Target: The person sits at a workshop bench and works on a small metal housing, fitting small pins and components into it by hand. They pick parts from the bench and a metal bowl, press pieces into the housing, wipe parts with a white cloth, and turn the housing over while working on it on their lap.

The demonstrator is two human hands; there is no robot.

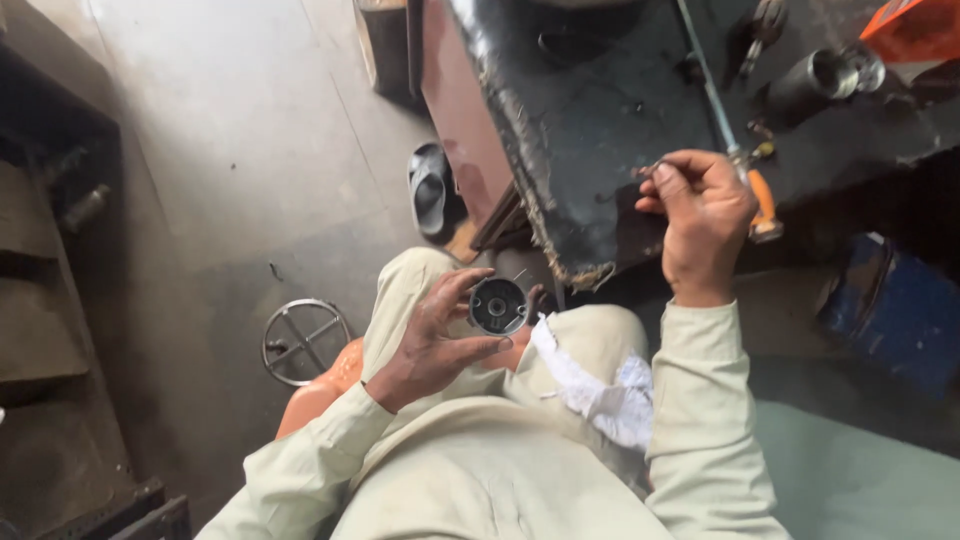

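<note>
My left hand [432, 340] holds a small round dark metal part [497, 306] with a central hole, over my lap, gripped between thumb and fingers. My right hand [703, 220] is raised at the edge of the dark greasy workbench [590, 130], its fingers pinched on a small thin metal piece [652, 169] that is too small to make out. A long screwdriver [745, 160] with an orange handle lies on the bench just right of that hand. A white rag [600, 390] rests on my right thigh.
A metal cylinder [820, 78] and an orange object [915, 28] sit at the bench's far right. A grey sandal [430, 188] lies on the concrete floor. A round metal stool ring [303, 340] stands left of my orange seat. A blue container [905, 315] is at the right, dark shelving [50, 300] at the left.
</note>
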